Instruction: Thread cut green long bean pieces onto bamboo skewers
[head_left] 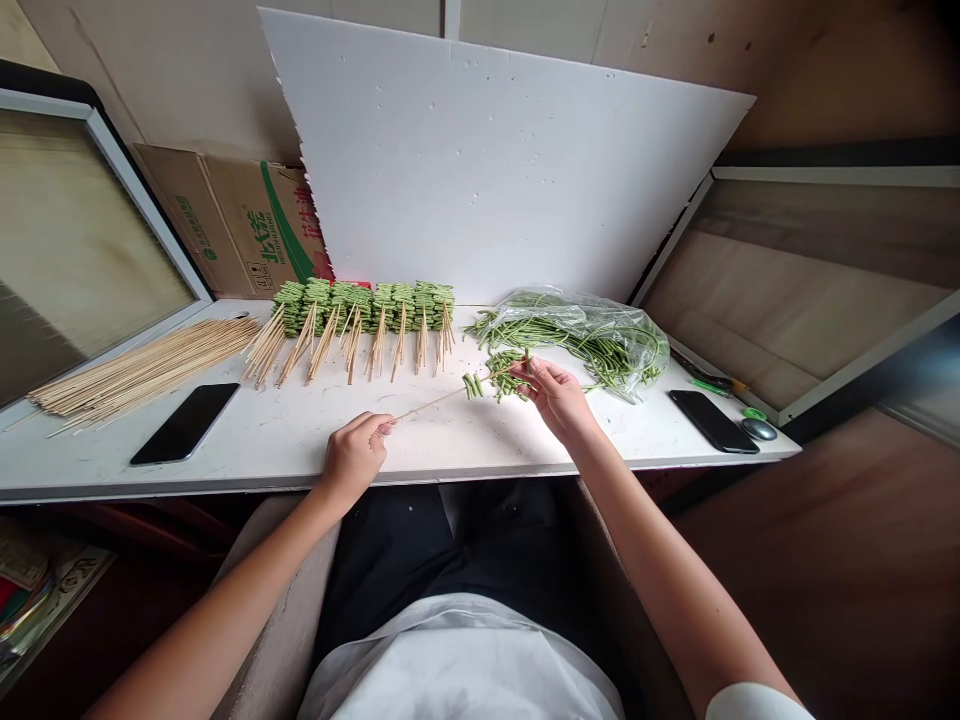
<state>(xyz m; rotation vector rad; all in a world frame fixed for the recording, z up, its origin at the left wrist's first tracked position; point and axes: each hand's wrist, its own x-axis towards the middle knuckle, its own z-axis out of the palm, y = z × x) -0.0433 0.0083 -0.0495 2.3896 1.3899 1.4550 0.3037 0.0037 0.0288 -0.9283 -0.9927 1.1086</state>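
While the left hand (354,458) and right hand (553,398) pinch a bamboo skewer (450,397), cut green beans (472,386) sit on it.

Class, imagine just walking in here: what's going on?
A person at a white counter holds a bamboo skewer in both hands: the left hand pinches one end, the right hand the other, beside a small heap of cut green beans. A few bean pieces sit on the skewer. Behind lies a row of filled skewers, with loose skewers to the left and a plastic bag of long beans to the right.
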